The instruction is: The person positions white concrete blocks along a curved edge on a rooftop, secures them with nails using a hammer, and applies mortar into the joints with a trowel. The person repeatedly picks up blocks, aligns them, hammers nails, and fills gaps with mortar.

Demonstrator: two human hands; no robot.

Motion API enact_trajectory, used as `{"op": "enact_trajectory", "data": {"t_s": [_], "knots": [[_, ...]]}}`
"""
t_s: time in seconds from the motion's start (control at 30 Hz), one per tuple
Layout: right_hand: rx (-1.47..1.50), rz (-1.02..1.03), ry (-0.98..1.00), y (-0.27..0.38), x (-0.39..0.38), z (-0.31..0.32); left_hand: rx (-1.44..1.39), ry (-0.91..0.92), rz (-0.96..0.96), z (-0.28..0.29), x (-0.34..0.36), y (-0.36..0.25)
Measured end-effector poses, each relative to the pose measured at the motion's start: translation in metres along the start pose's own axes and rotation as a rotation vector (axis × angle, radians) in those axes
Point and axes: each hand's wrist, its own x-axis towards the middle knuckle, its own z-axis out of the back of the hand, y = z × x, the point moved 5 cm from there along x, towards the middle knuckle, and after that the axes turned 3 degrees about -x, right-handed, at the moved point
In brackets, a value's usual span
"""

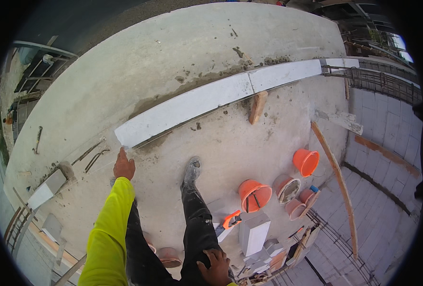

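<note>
My left hand (124, 167), below a yellow sleeve, reaches to the near left end of a row of long white blocks (182, 107), index finger extended at or very near the corner; whether it touches is unclear. A thin line runs along the row's lower edge, and wet mortar lies along the far edge. A wooden piece (258, 107) rests against the row. My right hand (214, 267) lies with fingers spread on my dark trouser leg, holding nothing visible. My dusty boot (192, 169) stands on the concrete slab (173, 47) between them.
Orange buckets (306, 162), a mortar bucket (287, 189), an orange-handled saw (230, 219) and stacked blocks (254, 233) lie right and below. A long plank (335, 176) stands near the right edge by rebar cages (373, 76). A loose block (47, 188) and bent bars (91, 157) are left.
</note>
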Motion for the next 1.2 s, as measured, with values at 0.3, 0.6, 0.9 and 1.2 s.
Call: {"op": "enact_trajectory", "data": {"t_s": [0.3,0.6,0.9,1.2], "knots": [[0.039,0.164,-0.038,0.011,-0.002,-0.015,-0.207,-0.146,0.133,0.003,-0.015,-0.014],[-0.015,0.196,0.003,0.003,-0.007,-0.017,-0.163,0.04,0.132,0.006,-0.012,0.007],[-0.041,0.148,0.01,0.011,-0.002,-0.015,-0.131,-0.032,0.018,0.012,0.007,0.02],[-0.011,0.074,-0.013,0.001,0.0,-0.012,-0.207,-0.029,-0.052,0.004,0.032,0.027]]}}
